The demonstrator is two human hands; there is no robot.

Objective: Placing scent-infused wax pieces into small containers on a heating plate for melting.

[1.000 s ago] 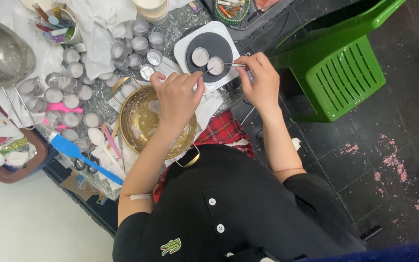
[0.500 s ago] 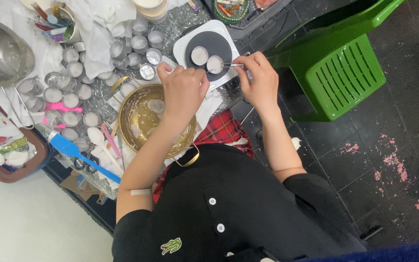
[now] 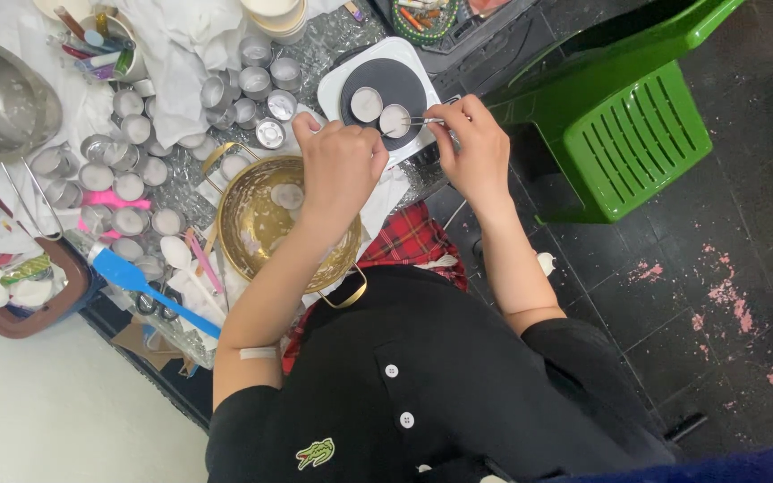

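Right hand [image 3: 474, 150] pinches thin metal tweezers [image 3: 415, 122], tips at a small tin cup [image 3: 394, 119] on the hot plate [image 3: 385, 89]. Left hand [image 3: 342, 165] curled over brass bowl [image 3: 266, 224]; contents of its grip cannot be told.

Glossy brass-coloured metal bowl [image 3: 266, 224]; small shiny metal cups [image 3: 136, 130] on crinkled foil; thin metal tweezers [image 3: 418, 122] — a matt black hotplate [image 3: 404, 85], smooth green plastic stool [image 3: 628, 134] — and red tartan cloth [image 3: 409, 241].

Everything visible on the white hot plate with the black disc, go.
The hot plate is a square white unit with rounded corners and a round black disc on top, lying flat at the bench's edge. Two small round tins with pale contents sit on the disc. Thin metal tweezers, pinched in the right hand, reach one tin. The left hand hovers beside it.
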